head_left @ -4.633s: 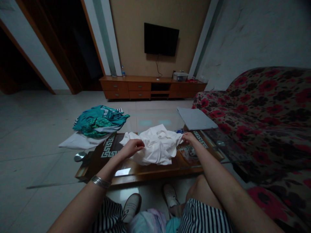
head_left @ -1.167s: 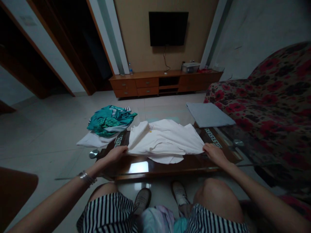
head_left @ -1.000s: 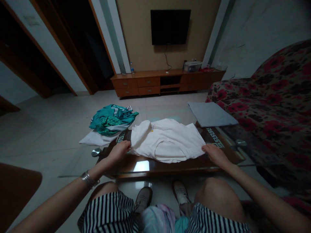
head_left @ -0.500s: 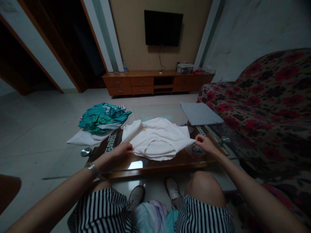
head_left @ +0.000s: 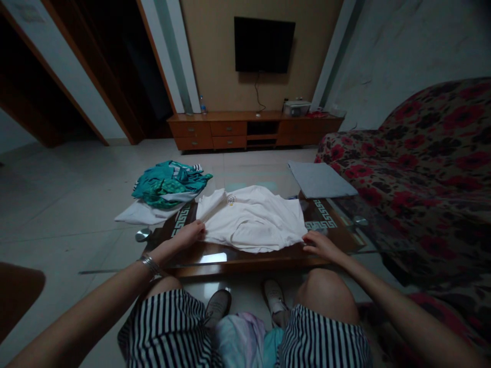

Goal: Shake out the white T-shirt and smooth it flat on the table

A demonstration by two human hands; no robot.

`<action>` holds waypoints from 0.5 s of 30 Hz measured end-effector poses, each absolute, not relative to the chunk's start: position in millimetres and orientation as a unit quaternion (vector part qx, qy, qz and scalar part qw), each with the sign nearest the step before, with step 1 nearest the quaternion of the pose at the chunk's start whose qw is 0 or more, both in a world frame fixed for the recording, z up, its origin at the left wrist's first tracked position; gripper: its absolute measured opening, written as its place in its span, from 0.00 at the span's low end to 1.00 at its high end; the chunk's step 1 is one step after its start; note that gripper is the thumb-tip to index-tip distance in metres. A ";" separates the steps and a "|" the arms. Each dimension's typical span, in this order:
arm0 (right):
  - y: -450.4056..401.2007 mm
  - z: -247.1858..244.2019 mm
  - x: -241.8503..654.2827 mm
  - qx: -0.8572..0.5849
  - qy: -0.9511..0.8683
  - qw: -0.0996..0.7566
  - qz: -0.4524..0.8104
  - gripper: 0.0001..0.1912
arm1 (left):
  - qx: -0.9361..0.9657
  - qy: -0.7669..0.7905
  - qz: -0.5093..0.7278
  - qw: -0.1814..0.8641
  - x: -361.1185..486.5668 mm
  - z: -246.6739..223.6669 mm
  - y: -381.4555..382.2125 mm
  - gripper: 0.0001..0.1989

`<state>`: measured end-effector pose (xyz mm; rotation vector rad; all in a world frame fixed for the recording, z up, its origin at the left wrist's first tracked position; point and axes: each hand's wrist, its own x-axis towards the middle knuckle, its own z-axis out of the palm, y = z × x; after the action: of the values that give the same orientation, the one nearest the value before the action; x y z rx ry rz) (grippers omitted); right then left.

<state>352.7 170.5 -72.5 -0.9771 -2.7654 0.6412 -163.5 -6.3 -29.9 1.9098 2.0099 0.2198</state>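
Our hands sit well apart: our left hand (head_left: 186, 235) rests on the near left edge of a white T-shirt (head_left: 249, 220), our right hand (head_left: 321, 246) at its near right corner (fingers spread). The wrinkled shirt lies along the front edge of the wooden coffee table (head_left: 245, 267), with a teal garment (head_left: 169, 184) on the floor beyond its left end.

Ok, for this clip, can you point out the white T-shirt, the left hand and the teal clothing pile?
white T-shirt (head_left: 253, 220): head view, middle of the garment
left hand (head_left: 184, 236): head view, back of the hand
teal clothing pile (head_left: 166, 185): head view, top of the pile
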 end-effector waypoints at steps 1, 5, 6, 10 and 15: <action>170.8 -74.7 349.9 -0.329 -0.921 0.063 0.197 0.05 | 0.674 0.713 0.071 0.181 -162.9 -29.7 -5.3 0.04; 175.9 -75.6 340.9 -0.335 -0.923 0.047 0.185 0.02 | 0.672 0.711 0.046 0.201 -161.0 -25.2 0.1 0.02; 177.7 -72.3 340.2 -0.338 -0.919 0.058 0.193 0.02 | 0.673 0.709 0.046 0.205 -160.6 -22.9 1.0 0.02; 188.1 -42.3 343.8 -0.378 -0.862 0.193 0.278 0.06 | 0.672 0.709 0.076 0.199 -161.7 -3.8 4.2 0.05; 208.4 13.7 344.1 -0.463 -0.724 0.376 0.348 0.13 | 0.636 0.705 0.184 0.256 -168.9 51.5 5.1 0.13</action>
<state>344.1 208.4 13.7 -1.1837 -1.8510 0.8902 -168.9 5.1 51.5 1.7252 1.9135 0.4991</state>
